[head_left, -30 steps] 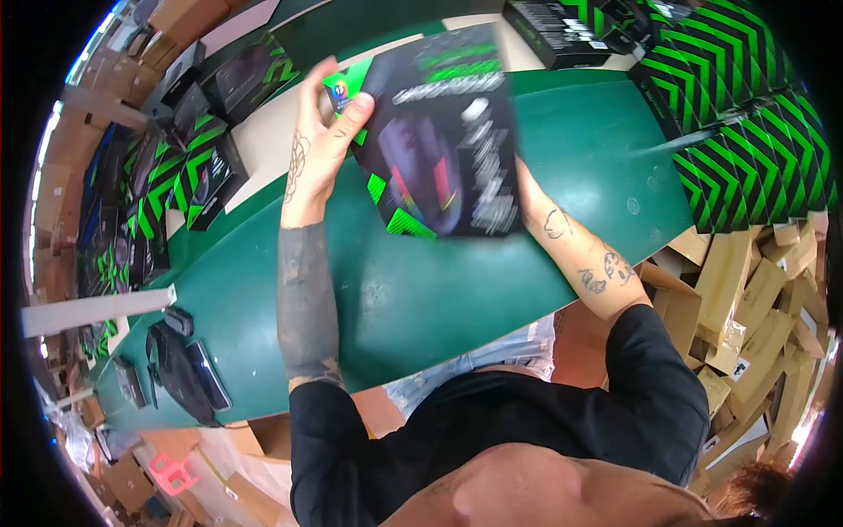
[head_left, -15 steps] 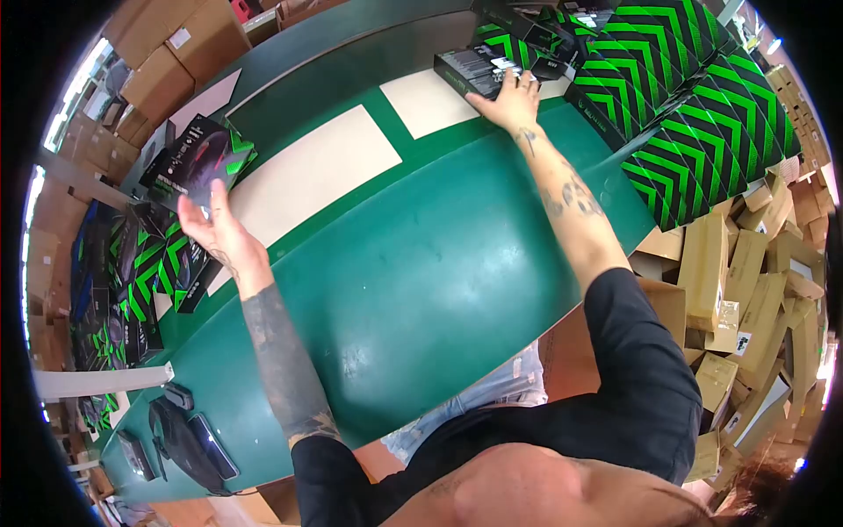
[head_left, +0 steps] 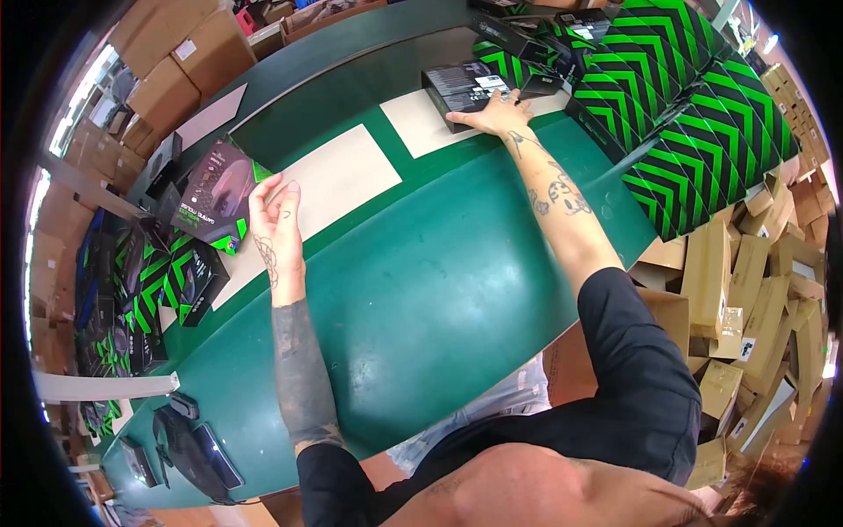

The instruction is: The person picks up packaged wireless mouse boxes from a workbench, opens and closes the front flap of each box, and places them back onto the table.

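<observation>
My right hand [head_left: 493, 115] grips a black mouse box [head_left: 457, 90] with printed text and a white label, thumb at its near side and fingers at its right end. The box lies on a pale mat [head_left: 408, 119]. My left hand [head_left: 279, 215] is raised over the table, empty, with its fingers loosely bent and the thumb apart. Just left of it, a gaming mouse box [head_left: 213, 191] with a mouse picture and green corners leans tilted on other boxes. I cannot tell whether the fingertips touch it.
Green-and-black chevron boxes [head_left: 711, 136] are stacked at the right end of the green table [head_left: 413, 281]. More mouse boxes [head_left: 189, 281] pile up at the left. A black device [head_left: 180, 439] and a phone [head_left: 218, 455] lie near the front left. Cardboard cartons [head_left: 746, 299] heap at the right.
My left hand has moved right, away from the gaming mouse box, which now lies tilted on the pile. My right hand and its box have shifted slightly left.
</observation>
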`<state>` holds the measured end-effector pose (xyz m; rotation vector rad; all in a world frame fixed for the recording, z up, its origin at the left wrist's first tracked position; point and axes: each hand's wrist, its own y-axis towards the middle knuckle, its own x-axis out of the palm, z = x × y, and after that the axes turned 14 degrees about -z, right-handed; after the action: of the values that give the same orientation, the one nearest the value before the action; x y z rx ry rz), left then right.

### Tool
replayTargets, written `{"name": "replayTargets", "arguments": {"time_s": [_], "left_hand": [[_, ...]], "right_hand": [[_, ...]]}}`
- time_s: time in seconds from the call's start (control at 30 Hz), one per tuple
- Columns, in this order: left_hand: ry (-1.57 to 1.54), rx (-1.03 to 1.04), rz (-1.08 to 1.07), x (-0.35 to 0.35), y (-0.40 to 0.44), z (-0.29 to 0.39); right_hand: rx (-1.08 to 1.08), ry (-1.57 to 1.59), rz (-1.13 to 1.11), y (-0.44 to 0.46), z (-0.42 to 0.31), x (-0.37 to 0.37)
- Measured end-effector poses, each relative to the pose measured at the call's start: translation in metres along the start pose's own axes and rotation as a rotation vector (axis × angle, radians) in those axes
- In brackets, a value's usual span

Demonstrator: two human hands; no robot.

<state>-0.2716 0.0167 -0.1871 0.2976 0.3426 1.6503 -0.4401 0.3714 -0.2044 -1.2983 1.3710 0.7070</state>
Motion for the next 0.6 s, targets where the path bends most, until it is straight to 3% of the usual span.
{"name": "replayTargets", "arguments": {"time_s": [0.37,0.53,0.6], "left_hand": [[-0.043,-0.038,-0.099,-0.004,-0.001,0.005],[-0.033,0.010,-0.129,-0.009,-0.004,0.003],[-0.035,0.021,-0.137,-0.010,-0.005,0.003]], "right_hand": [[0.047,0.004,-0.042,-0.008,-0.025,0.001],[-0.120,0.015,0.043,0.011,-0.016,0.001],[-0.156,0.308,-0.006,0.000,-0.011,-0.020]]}}
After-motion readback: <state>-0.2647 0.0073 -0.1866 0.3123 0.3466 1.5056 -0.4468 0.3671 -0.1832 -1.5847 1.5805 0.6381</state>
